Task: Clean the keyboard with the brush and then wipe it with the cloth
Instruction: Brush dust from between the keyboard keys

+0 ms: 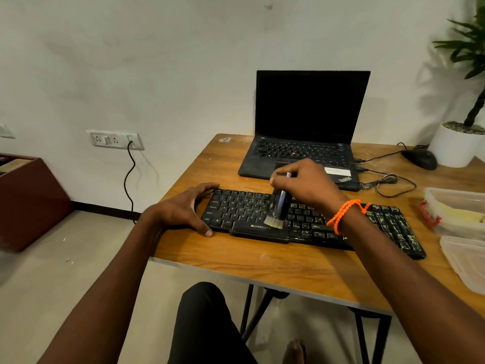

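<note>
Wooden table (275, 261) beside white wall (157, 61)

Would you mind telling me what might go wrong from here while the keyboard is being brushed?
The keyboard lies near the table edge; only the left hand braces one end, so hard strokes may skid it. The brush in the right hand may flick dust toward the open laptop.
</note>
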